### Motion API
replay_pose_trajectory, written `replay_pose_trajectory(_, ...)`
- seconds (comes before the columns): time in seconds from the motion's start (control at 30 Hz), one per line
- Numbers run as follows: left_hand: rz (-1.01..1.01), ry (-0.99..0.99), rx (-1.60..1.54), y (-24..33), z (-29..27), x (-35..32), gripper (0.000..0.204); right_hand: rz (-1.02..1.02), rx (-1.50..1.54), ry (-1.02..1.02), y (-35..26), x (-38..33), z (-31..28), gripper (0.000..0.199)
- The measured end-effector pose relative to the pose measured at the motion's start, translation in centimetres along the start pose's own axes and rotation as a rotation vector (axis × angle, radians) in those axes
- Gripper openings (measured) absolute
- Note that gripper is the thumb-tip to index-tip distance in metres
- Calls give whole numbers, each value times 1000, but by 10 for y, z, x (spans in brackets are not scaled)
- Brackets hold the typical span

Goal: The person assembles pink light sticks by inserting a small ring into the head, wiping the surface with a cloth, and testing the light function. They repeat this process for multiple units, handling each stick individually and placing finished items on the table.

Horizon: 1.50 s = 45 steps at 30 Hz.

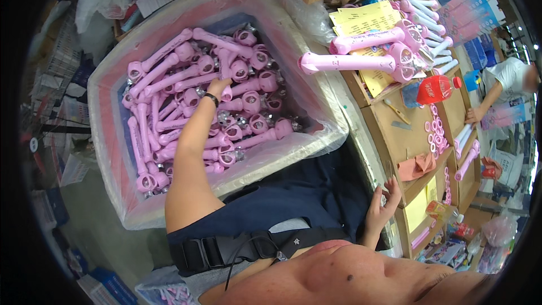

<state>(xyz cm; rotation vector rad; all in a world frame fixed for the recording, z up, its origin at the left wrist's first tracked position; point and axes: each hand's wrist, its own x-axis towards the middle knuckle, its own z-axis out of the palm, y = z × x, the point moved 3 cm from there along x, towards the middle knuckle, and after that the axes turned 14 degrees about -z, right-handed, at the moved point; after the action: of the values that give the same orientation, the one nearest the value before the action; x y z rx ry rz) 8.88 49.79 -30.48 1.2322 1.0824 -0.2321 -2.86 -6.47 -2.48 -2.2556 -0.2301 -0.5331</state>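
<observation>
Right hand [385,202] spread, idle at the cardboard bench edge [412,152]; left hand [217,86] reaching into the plastic-lined bin [107,113], fingers closing on a pink handle piece [228,73] — picking stage, likely lift clear next toward bench.

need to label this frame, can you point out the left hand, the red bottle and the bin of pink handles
left hand [217,87]: head view, on the back of the hand among the pink parts
red bottle [433,90]: head view, on its red body
bin of pink handles [107,135]: head view, on its plastic-lined left wall
</observation>
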Motion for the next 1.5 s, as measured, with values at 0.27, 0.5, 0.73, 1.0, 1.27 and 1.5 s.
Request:
replay_pose_trajectory(0.27, -185, -680, -811, 33, 0, -203, 35, -145, 267, -166, -20, 23, 38, 45)
replay_pose_trajectory(0.5, 295, -639, -485, -42, 58, -359, 54, -259, 676, -419, -47, 19, 73, 72)
replay_pose_trajectory(0.73, 717, -509, -36, -37, 153, -421, 57, -302, 973, -683, -47, -21, 94, 106)
replay_pose_trajectory(1.0, 613, -886, -337, -17, 240, -449, 33, 236, 1443, -447, 61, -77, 27, 106)
replay_pose_trajectory(1.27, 508, -958, -159, -50, 289, -461, 35, 323, 1468, -250, 94, -123, -3, 102)
replay_pose_trajectory(1.5, 523, -997, -182, -54, 280, -455, 37, 328, 1402, -289, 101, -120, 6, 100)
